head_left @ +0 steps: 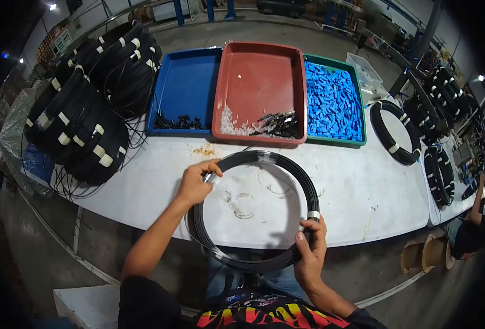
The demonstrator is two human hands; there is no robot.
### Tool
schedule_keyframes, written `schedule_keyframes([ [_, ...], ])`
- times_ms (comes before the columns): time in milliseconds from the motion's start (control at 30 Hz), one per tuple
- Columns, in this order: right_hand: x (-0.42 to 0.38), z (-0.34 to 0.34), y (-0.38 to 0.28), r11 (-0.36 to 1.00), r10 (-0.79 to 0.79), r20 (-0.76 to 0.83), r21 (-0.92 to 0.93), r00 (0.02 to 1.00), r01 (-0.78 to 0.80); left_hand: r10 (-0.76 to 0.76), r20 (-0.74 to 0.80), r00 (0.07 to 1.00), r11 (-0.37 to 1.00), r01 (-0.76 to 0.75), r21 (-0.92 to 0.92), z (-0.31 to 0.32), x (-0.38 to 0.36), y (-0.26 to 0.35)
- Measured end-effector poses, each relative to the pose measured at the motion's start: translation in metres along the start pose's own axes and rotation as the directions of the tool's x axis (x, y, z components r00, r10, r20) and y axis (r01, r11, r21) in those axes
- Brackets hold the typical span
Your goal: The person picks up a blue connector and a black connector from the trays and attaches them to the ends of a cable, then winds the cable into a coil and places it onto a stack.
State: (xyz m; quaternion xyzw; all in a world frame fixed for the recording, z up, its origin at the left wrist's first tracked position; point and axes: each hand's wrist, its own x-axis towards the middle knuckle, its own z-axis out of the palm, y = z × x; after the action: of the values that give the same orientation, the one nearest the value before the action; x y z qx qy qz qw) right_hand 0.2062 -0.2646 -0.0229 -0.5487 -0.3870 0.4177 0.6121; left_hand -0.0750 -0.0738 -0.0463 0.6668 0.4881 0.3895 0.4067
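Observation:
A coil of black cable [306, 186], bound at intervals with pale and clear tape, is held in front of me, tilted over the table's near edge. My left hand [197, 182] is closed around its upper left side, beside a clear tape band. On the lower right side, my right hand [311, 249] grips the coil just below a white tape band [313, 214], thumb on the inner edge. The white tabletop [385, 203] shows through the ring. The coil's lowest part hangs past the table edge, near my lap.
Behind the coil stand a blue tray [187, 77] with small black parts, a red tray [261, 77] with clear and black pieces, and a green tray [363, 118] full of blue pieces [333, 104]. Stacked cable coils [78, 131] stand left; another coil [382, 131] lies right. A person [470, 236] is at far right.

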Motion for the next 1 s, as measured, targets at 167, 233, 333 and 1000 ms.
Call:
schedule_keyframes([
  [167, -0.016, -0.007, -0.008, 0.992, 0.101, 0.118, -0.089, 0.988, -0.091, 0.038, 0.043, 0.998, 0.997, -0.04, 0.06, -0.005, 0.006, 0.017],
  [233, -0.018, -0.013, -0.006, 0.988, 0.152, 0.123, -0.047, 0.981, -0.147, 0.045, 0.071, 0.996, 0.999, -0.044, -0.019, -0.009, 0.012, 0.017],
  [333, -0.013, -0.027, -0.021, 0.949, 0.273, 0.238, -0.224, 0.932, -0.22, 0.13, 0.131, 0.983, 0.978, -0.149, 0.148, -0.014, 0.017, 0.029],
  [1000, 0.21, 0.149, -0.013, 0.438, -0.354, 0.833, -0.253, 0.424, 0.863, -0.221, -0.485, 0.846, 0.974, 0.169, -0.149, -0.032, -0.142, 0.029],
])
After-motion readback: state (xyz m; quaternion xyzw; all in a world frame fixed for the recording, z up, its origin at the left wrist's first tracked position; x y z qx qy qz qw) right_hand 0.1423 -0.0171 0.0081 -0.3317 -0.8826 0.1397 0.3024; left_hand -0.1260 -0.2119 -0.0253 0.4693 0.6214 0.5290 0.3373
